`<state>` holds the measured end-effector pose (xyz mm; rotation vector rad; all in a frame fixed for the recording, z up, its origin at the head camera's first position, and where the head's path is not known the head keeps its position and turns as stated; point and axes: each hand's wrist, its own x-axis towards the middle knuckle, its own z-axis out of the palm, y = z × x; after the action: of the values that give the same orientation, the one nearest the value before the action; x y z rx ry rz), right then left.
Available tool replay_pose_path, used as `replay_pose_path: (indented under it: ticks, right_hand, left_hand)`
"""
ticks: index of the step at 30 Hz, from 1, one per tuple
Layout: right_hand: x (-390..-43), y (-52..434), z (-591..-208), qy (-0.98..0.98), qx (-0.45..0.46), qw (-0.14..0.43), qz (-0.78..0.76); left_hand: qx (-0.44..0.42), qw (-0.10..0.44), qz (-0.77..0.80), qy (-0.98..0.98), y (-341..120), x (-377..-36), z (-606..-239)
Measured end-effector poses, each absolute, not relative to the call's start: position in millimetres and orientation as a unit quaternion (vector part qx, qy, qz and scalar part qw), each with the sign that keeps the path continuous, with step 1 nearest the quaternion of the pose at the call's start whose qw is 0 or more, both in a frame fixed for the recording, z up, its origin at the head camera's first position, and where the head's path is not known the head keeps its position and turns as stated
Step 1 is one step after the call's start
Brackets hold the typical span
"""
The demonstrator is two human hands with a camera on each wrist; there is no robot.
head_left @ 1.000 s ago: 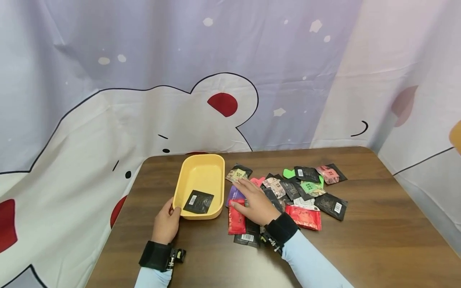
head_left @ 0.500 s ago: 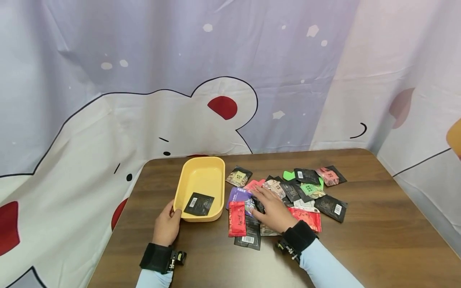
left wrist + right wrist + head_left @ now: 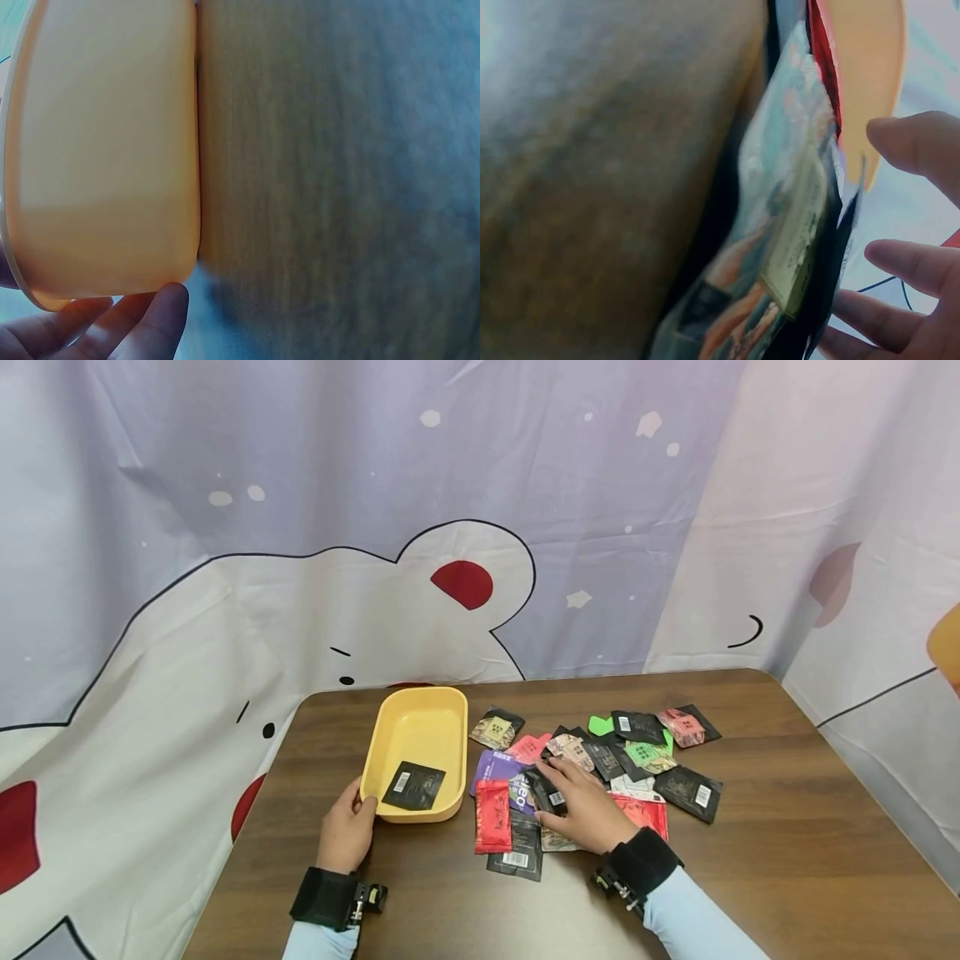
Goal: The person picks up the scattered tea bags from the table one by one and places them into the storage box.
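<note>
My left hand [image 3: 347, 831] grips the near left corner of a yellow plastic tray [image 3: 423, 727]. Its thumb lies over the rim, while in the left wrist view the fingers [image 3: 154, 322] press the tray's outer wall. One black sachet [image 3: 415, 785] with a barcode lies inside. Over the pile to the right is my right hand [image 3: 588, 810], thumb and fingers spread apart, beside a small black sachet [image 3: 542, 785]. Whether the fingertips touch it, I cannot tell. A purple packet [image 3: 491, 767] and a red packet [image 3: 492, 817] lie just left of that hand.
Several more sachets spread rightward, among them a black one [image 3: 690, 793], a green-labelled one [image 3: 648, 753] and a red one [image 3: 643, 814] partly behind the right hand. A yellow-labelled sachet [image 3: 497, 727] lies near the tray. The wooden table [image 3: 810, 827] meets a patterned curtain [image 3: 600, 527] behind.
My right hand has moved right and slightly toward me, uncovering the purple packet and the small black sachet. The left hand keeps its hold on the tray.
</note>
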<state>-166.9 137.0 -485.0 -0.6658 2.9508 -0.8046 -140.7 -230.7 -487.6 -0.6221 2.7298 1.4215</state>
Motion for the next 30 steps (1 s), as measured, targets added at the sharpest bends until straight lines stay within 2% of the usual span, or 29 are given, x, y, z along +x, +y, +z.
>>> replay_pose_path:
  ticks: [15,30]
  right_hand:
    - [-166.6,137.9,-487.9,0.944,-0.213,0.022,-0.251]
    - [-168.6,137.0,-481.7,0.939,-0.200,0.005,-0.280]
  left_hand:
    - [-0.197,-0.004,0.451,0.870,-229.2,-140.4,-487.1]
    - [-0.203,0.005,0.454,0.867,-229.4,-140.9,-487.2]
